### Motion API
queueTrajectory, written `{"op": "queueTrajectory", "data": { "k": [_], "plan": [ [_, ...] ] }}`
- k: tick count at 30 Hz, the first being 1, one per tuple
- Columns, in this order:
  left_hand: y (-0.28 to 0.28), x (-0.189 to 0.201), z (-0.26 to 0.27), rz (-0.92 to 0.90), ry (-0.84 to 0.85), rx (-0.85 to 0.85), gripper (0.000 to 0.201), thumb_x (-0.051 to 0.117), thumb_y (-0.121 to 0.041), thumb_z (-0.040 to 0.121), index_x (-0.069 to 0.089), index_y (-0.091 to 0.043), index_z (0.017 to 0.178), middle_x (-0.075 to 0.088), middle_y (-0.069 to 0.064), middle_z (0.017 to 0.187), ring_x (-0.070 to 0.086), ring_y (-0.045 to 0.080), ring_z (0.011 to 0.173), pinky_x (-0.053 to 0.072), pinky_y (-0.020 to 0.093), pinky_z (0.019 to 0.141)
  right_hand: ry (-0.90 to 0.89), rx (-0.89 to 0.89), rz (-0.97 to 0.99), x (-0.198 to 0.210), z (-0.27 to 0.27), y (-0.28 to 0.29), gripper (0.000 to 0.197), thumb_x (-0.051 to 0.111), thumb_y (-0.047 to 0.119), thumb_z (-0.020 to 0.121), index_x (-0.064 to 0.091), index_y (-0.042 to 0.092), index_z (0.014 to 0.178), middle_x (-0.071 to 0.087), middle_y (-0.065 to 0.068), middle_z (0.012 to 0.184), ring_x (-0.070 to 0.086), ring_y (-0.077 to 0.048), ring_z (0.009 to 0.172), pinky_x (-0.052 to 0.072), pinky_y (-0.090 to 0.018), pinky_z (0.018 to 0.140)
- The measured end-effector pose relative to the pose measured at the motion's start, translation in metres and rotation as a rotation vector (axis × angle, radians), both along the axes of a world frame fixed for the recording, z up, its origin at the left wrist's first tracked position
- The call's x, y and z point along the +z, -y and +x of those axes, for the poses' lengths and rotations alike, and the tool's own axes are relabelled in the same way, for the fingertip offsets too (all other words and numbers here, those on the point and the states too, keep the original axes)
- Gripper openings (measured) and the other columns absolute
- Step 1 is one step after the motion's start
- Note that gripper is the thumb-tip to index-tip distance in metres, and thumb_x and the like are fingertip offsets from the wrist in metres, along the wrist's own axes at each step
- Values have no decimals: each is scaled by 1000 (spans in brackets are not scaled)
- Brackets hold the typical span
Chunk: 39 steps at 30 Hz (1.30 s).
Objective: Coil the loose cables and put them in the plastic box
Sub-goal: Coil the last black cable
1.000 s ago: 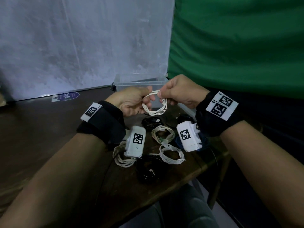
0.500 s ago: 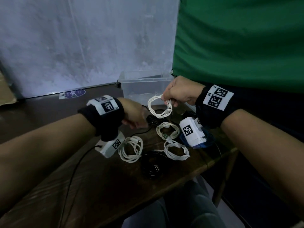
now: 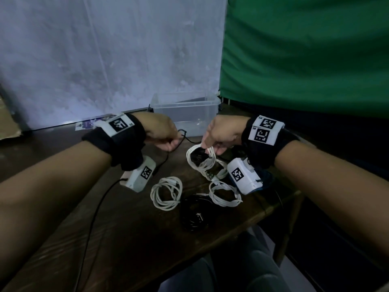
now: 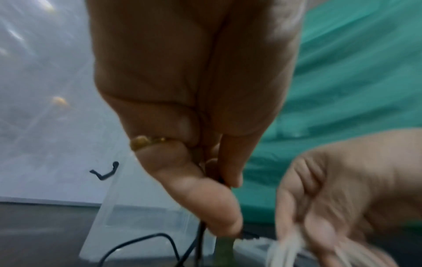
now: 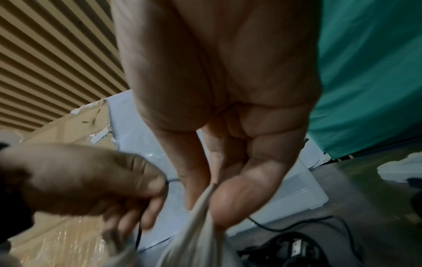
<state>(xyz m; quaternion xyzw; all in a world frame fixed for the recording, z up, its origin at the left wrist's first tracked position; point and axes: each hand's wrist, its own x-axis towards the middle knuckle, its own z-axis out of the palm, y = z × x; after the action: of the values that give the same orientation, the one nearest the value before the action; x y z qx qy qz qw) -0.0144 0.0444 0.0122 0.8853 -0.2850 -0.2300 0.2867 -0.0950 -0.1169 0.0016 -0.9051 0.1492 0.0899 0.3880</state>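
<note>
Together, our right hand [image 3: 221, 133] pinched one white coil [image 3: 201, 159]; our left hand [image 3: 162, 133] pinched one black cable [image 3: 187, 138]. Three white coils [image 3: 166, 193] and two black coils [image 3: 194, 218] lay on the desk [image 3: 130, 239] near one plastic box [image 3: 185, 112].

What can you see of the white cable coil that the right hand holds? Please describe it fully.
The white cable coil is a thin, smooth, rubbery-looking cord wound into several loose round loops. The right hand pinches it at the top between thumb and fingers, so the loops hang down, tilted, in front of the plastic box. Its lower part hangs over a dark bundle and another white coil on the table; whether it touches them cannot be told. No plug is clearly visible. In both wrist views it is blurred.
</note>
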Motion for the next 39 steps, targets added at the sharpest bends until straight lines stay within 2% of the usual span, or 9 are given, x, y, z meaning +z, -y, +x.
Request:
{"op": "queueTrajectory", "data": {
  "k": [4, 6, 12, 16, 21, 28, 34, 37, 39],
  "plan": [
    [-8, 21, 8, -264, 57, 69, 28, 43, -12, 99, 55, -5, 75, 58, 11, 70, 55, 3, 40, 48, 13, 43, -81, 121, -40, -4, 5, -16, 11, 62, 2, 88, 65, -9, 88, 57, -20, 70, 49, -20, 54, 41, -25, 47],
    [-13, 29, 11, -394, 79, 83, 29, 40, -10, 100, 56, -5, 77, 58, 9, 70, 52, 2, 39, 45, 12, 41, -75, 106, -47, -7, 10, -23, 8, 62, 1, 88, 64, -6, 85, 60, -16, 68, 54, -19, 54, 49, -24, 48],
    [-25, 35, 22, -702, 83, 170, 30, 36, -9, 100, 56, -8, 77, 60, -4, 54, 50, 3, 40, 41, 13, 41, -68, 80, 20, -8, 16, -35, 7, 59, -1, 89, 57, 5, 89, 63, -12, 76, 63, -21, 72, 53, -33, 77],
    [-24, 29, 24, -841, -30, 193, 22, 39, -9, 100, 51, -9, 81, 65, -2, 53, 51, 5, 42, 43, 14, 43, 180, -34, 78, 3, 15, -30, 14, 51, 2, 94, 58, 6, 106, 64, -7, 90, 60, -16, 71, 55, -30, 67],
    [-14, 22, 18, -917, -49, 203, 14, 43, -4, 98, 39, -17, 95, 67, 10, 68, 51, 11, 45, 43, 18, 44, 345, 2, 464, 16, 13, -35, 13, 53, 17, 93, 61, 14, 102, 67, -1, 91, 60, -15, 85, 46, -38, 87],
    [-10, 33, 14, -878, 19, 151, 15, 44, -5, 93, 56, -12, 88, 67, 6, 88, 54, 4, 49, 39, 17, 45, 505, -2, 617, 21, 4, -29, 23, 46, 6, 97, 59, 9, 79, 55, -2, 57, 57, -16, 59, 44, -24, 53],
    [4, 14, 6, -565, 296, 3, 10, 59, -20, 91, 66, -18, 84, 59, 1, 64, 46, 4, 50, 37, 19, 52, 545, -11, 1054, 46, -17, -16, 33, 37, 22, 100, 41, 16, 68, 27, 5, 40, 27, -10, 37, 35, -23, 46],
    [20, 5, 0, -431, 431, -58, 13, 60, -25, 90, 69, -20, 84, 70, 8, 85, 57, 9, 74, 46, 24, 73, 630, -48, 1198, 54, -22, -13, 40, 37, 26, 101, 38, 16, 62, 50, -1, 45, 50, -14, 41, 49, -28, 51],
    [28, 1, -7, -367, 395, -121, 12, 59, -19, 90, 67, -19, 82, 67, -2, 83, 59, 8, 77, 46, 19, 74, 732, -53, 1312, 56, -22, -7, 40, 36, 24, 102, 45, 11, 66, 69, -14, 73, 69, -23, 66, 59, -35, 67]
  ]
}}
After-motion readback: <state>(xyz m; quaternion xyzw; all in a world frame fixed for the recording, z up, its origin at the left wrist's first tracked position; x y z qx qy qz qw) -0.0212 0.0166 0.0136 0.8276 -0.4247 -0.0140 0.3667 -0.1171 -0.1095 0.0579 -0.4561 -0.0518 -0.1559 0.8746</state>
